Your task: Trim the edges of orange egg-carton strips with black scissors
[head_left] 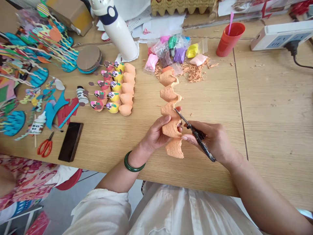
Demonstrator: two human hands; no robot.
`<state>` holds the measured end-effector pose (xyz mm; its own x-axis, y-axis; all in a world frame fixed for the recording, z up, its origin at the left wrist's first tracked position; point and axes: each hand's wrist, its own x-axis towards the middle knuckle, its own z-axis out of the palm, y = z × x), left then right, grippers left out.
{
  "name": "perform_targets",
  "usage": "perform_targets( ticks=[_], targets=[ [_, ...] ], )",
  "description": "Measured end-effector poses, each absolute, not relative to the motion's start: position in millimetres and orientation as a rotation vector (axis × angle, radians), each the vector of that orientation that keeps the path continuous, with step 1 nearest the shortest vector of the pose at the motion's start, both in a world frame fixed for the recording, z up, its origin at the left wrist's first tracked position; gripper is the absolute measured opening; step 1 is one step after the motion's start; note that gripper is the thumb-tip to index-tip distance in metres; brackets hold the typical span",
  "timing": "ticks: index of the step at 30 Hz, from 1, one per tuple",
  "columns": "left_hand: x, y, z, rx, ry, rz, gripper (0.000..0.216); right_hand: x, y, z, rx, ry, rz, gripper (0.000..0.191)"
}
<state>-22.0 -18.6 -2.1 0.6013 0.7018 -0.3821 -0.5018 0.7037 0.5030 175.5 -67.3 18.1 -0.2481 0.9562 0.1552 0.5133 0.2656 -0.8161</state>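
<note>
My left hand (158, 133) grips an orange egg carton strip (171, 128) made of several joined cups, its length running away from me. The thumb lies on the near side and fingertips show past the strip's right edge. In my right hand (215, 140) is a pair of black-handled scissors (201, 143). Their tips touch the ragged right edge of a middle cup; whether the blades are apart I cannot tell. Small orange trimmings (195, 72) lie beyond the strip's far end.
Left of my hands stand orange cups (126, 109) and painted cups (112, 107). Bagged coloured clay (179, 54), a white bottle (122, 36), a red cup (230, 39) and a power strip (274, 37) sit farther back. A phone (70, 142) and red-handled scissors (45, 147) lie left.
</note>
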Motion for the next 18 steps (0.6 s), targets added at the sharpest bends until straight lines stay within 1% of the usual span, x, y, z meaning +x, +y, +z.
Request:
perform_targets(
  ticks=[5,11,15,18],
  targets=[
    [-22.3,-20.1,-4.2,0.352,0.602,0.701,0.035,173.0,-70.0,20.3,-1.341,-1.855,0.839,0.065],
    [-21.9,-19.4,-5.8,0.330,0.524,0.721,0.030,172.2,-68.7,17.9,-1.317,-1.828,0.832,0.060],
    [-21.3,-17.4,-4.2,0.341,0.582,0.744,0.021,174.1,-67.0,15.3,-1.317,-1.756,1.013,0.058],
    [-20.7,-16.5,-3.4,0.376,0.616,0.804,0.022,176.1,-66.2,15.0,-1.365,-1.650,1.178,0.059]
  ],
)
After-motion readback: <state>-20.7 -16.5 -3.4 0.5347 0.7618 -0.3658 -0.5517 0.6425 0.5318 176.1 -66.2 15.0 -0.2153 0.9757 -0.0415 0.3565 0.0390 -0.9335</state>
